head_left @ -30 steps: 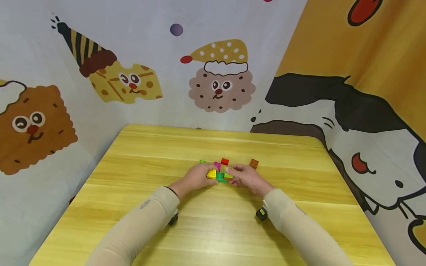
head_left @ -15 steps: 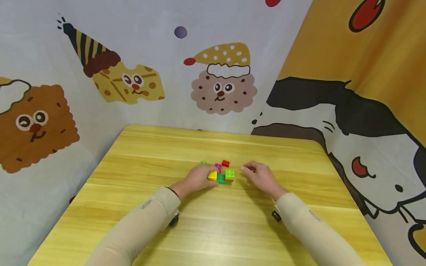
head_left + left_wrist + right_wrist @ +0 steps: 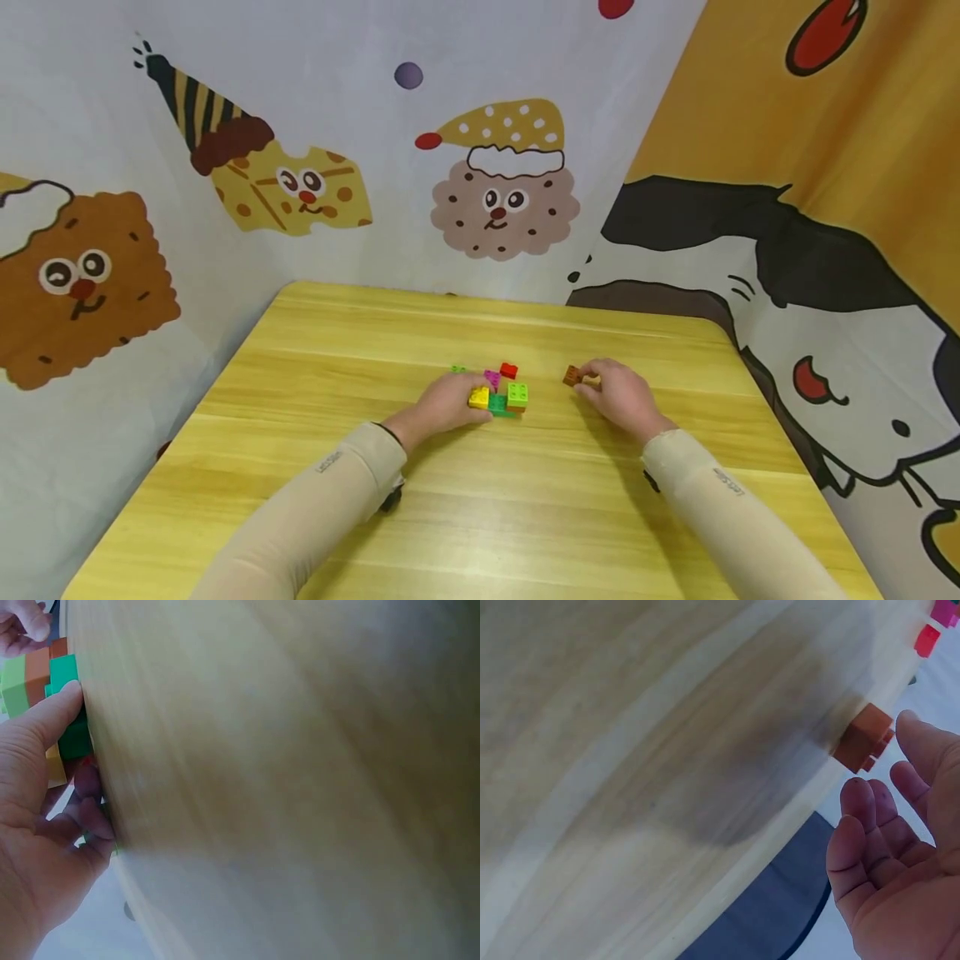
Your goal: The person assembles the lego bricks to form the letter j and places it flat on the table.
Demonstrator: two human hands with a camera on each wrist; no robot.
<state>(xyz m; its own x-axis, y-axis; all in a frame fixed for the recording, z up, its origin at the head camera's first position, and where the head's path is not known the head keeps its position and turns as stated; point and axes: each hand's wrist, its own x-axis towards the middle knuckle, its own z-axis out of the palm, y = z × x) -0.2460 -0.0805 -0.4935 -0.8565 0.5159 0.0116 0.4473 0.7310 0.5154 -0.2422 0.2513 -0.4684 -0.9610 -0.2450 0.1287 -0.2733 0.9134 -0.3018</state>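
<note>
My left hand grips a small build of toy building bricks at the table's middle. In the left wrist view its thumb presses on the green brick. The build has a yellow brick on the left and a lime brick on the right. An orange-brown layer lies under the lime one. My right hand is at a loose brown brick. In the right wrist view, thumb and fingers are spread apart beside this brick, without pinching it.
Behind the build lie a magenta brick, a red brick and a light green brick, partly hidden by the left hand. The wooden table ends at a cartoon-printed cloth behind it.
My right hand has released the lime brick on the build and moved right to the brown brick. The left hand keeps its grip in nearly the same place.
</note>
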